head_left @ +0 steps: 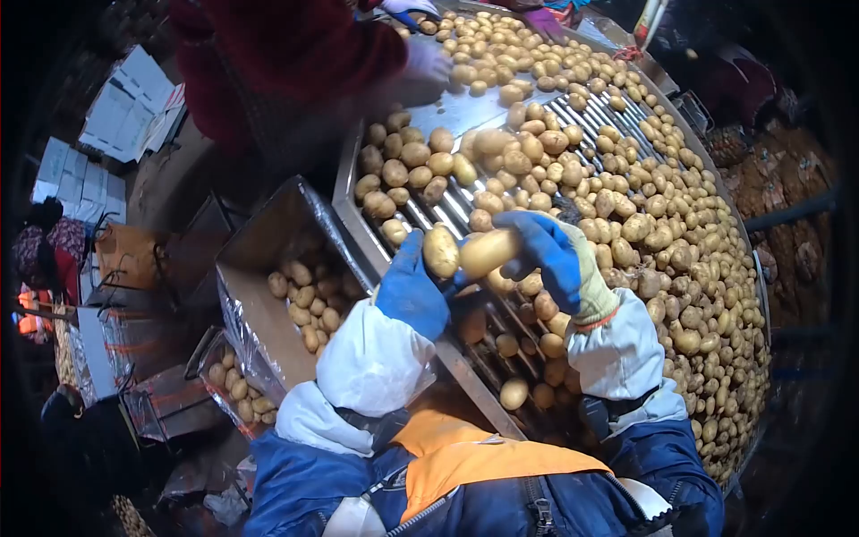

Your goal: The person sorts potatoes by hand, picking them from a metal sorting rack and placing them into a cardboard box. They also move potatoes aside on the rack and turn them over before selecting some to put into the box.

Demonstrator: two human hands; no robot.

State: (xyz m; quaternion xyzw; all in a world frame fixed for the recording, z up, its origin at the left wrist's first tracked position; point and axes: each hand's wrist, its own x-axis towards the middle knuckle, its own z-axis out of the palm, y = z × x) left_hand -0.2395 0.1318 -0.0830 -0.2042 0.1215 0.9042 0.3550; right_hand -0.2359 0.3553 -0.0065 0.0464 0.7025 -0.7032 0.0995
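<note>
My left hand (415, 288), in a blue glove, is closed round a potato (441, 251) that shows upright above the fingers. Close beside it, my right hand (548, 259), in a blue and cream glove, grips a longer potato (489, 254) by its right end, slightly smeared by motion. The two potatoes nearly meet in front of me. Beneath both hands runs a metal roller table (446, 211) heaped with loose potatoes (644, 228), thickest on the right.
A plastic-lined cardboard box (261, 338) partly filled with potatoes stands left of the table, with a smaller box (215, 351) behind it. A person in a dark red sleeve (295, 54) leans over the table's far left, a gloved hand (428, 63) near the potatoes. White cartons (130, 103) are stacked farther left.
</note>
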